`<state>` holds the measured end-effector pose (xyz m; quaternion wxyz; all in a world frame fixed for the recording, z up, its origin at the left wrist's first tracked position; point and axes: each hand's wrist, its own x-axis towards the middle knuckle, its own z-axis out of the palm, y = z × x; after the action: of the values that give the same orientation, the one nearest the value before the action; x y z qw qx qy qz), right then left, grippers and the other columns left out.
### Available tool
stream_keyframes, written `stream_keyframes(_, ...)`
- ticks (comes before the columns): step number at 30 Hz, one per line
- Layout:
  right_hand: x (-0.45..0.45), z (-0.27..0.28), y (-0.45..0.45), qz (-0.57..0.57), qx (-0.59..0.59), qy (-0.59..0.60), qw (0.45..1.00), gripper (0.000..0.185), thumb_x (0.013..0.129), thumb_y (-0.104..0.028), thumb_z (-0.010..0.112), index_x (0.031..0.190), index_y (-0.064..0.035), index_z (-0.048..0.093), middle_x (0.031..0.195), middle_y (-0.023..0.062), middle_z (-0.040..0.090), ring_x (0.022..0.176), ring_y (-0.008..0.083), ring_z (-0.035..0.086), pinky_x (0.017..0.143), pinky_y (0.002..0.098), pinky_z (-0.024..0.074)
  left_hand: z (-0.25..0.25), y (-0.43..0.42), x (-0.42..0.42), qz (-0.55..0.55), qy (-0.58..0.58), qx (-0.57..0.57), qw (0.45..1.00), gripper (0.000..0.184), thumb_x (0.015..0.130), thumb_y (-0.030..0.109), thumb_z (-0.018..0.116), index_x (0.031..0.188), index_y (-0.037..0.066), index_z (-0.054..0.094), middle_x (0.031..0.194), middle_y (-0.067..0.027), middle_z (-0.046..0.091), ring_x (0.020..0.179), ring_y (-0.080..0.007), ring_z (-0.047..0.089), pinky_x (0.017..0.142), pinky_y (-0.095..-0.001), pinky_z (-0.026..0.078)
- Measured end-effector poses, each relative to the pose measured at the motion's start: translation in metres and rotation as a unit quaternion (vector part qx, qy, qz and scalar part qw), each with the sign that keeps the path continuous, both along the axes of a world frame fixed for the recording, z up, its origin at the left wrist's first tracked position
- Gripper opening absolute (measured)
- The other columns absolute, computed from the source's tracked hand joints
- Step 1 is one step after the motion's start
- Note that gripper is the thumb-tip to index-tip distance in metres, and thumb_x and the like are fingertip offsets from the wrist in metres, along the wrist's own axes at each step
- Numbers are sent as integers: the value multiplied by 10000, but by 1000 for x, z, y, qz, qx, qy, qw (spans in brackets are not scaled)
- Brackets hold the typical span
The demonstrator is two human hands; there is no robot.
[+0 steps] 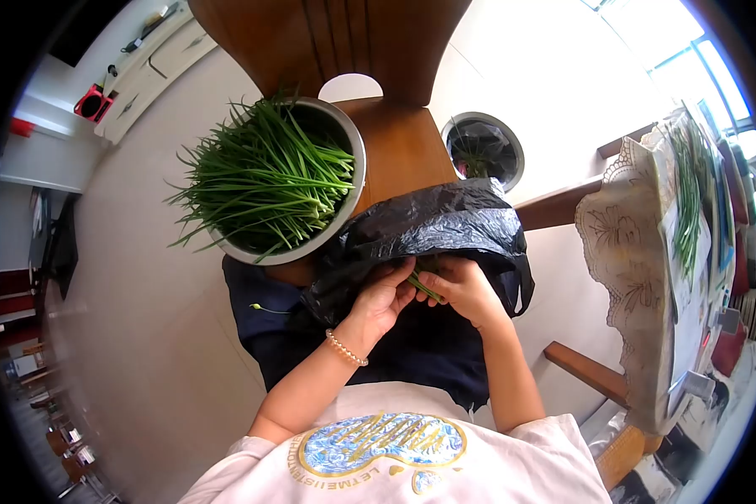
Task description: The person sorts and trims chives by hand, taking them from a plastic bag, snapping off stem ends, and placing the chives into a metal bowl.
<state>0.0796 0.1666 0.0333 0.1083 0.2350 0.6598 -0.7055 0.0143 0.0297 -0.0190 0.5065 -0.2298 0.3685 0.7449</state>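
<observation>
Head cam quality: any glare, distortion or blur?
Head view: window blown out at upper right; head view: shiny highlights on the black plastic bag; head view: strong fisheye, corners black, white cabinet bent; head view: left hand and right hand reasonably sharp, left edge of frame smeared.

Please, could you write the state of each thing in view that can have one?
Left hand: curled, grip unclear
Right hand: closed on thin green stems
Black crinkled plastic bag: mouth open
Round silver metal bowl: full, uncovered
Long green stalks in it: heaped
Round grey-rimmed bin: open, lined
White cabinet drawers: shut
</observation>
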Motion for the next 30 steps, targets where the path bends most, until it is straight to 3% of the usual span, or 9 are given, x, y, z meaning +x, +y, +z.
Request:
stream_keyframes(5,0,-1,4,-30,-44,-46,998,200,842,-169,537,853,22,593,684,61,605,538,113,546,491,195,420,-1,-2,1,-10,19,12,1000,84,796,161,626,836,106,577,810,9,575,711,-92,537,638,-196,452)
stream_keyframes(14,7,-8,4,-94,-9,-71,993,192,805,-153,531,858,22,589,759,84,607,595,125,561,507,217,440,3,-9,6,12,-17,-13,1000,96,790,113,618,878,116,579,884,5,580,822,-103,541,710,-233,461)
stream_keyframes(19,9,-8,11,-153,-98,-86,980,195,781,-118,517,887,32,583,765,77,594,621,117,539,534,218,443,3,-15,7,-22,-17,-11,1000,133,789,135,624,913,122,577,902,8,573,824,-94,531,727,-229,452)
stream_keyframes(24,11,-4,11,-115,-90,-94,985,222,771,-103,507,939,31,562,780,69,587,626,107,535,535,215,442,6,-10,4,2,-70,-9,998,101,816,131,590,904,84,575,868,-18,580,803,-118,541,719,-246,472)
stream_keyframes(30,23,-1,9,-63,-177,-100,977,158,756,-81,509,890,2,521,766,65,565,608,116,537,499,209,429,15,-8,6,-18,-71,-15,997,128,822,168,590,910,75,577,794,-6,574,730,-123,552,675,-241,476)
